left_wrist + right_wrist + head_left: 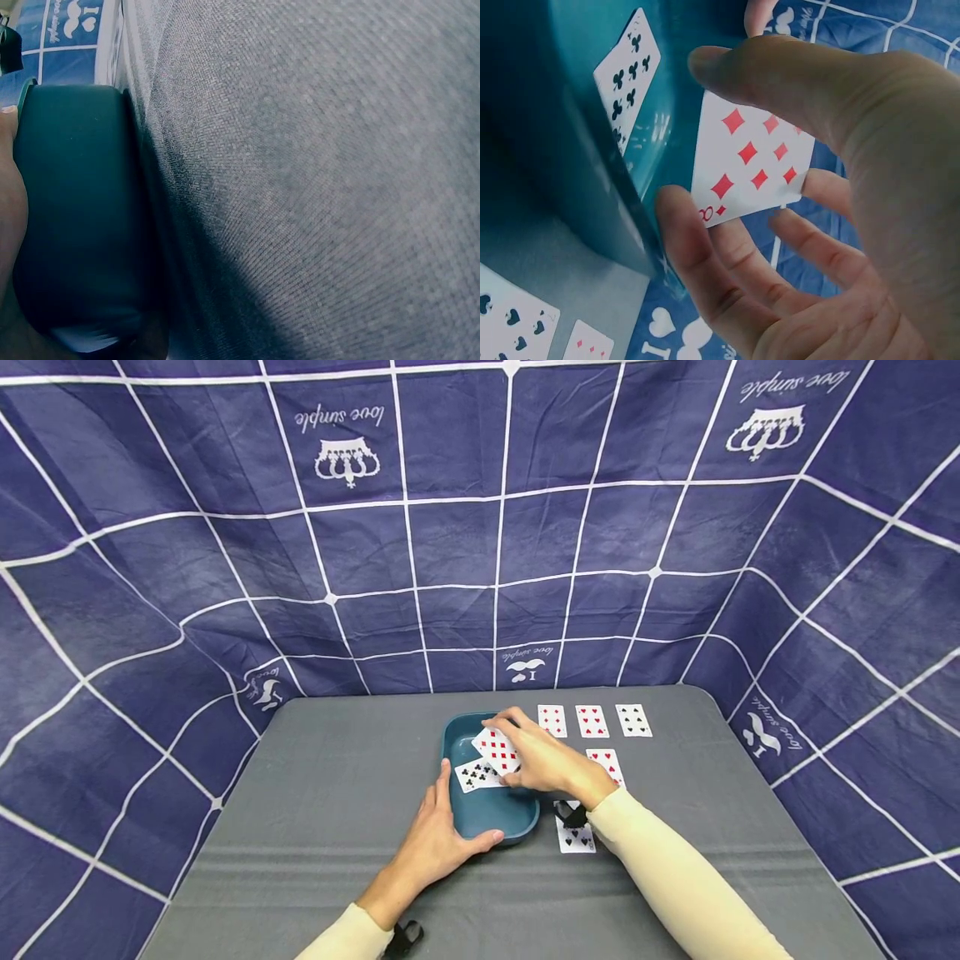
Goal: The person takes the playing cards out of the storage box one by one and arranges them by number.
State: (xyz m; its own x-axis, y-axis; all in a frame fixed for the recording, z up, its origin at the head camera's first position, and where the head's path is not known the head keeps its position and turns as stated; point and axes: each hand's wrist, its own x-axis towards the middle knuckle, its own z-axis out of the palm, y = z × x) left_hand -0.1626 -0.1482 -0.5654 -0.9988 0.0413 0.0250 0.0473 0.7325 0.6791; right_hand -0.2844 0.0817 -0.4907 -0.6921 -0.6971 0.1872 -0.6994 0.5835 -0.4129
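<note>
A teal tray (517, 827) sits mid-table on the grey cloth. My left hand (450, 820) grips its near-left corner, thumb on the front rim and fingers along the left wall; the left wrist view shows the tray's outer wall (82, 217) beside my palm. My right hand (504, 737) hovers over the tray and pinches a diamonds card (497, 750) between thumb and fingers, face up and tilted. The right wrist view shows that card (750, 161) held by my right hand (694, 135) just above the tray's wall (570, 150). A clubs card (476, 774) lies inside the tray (626, 75).
Three face-up cards (592, 721) lie in a row at the table's far right. A hearts card (606, 764) and a spades card (576, 837) lie partly under my right forearm. Blue checked cloth (480, 527) walls in the grey table (330, 810).
</note>
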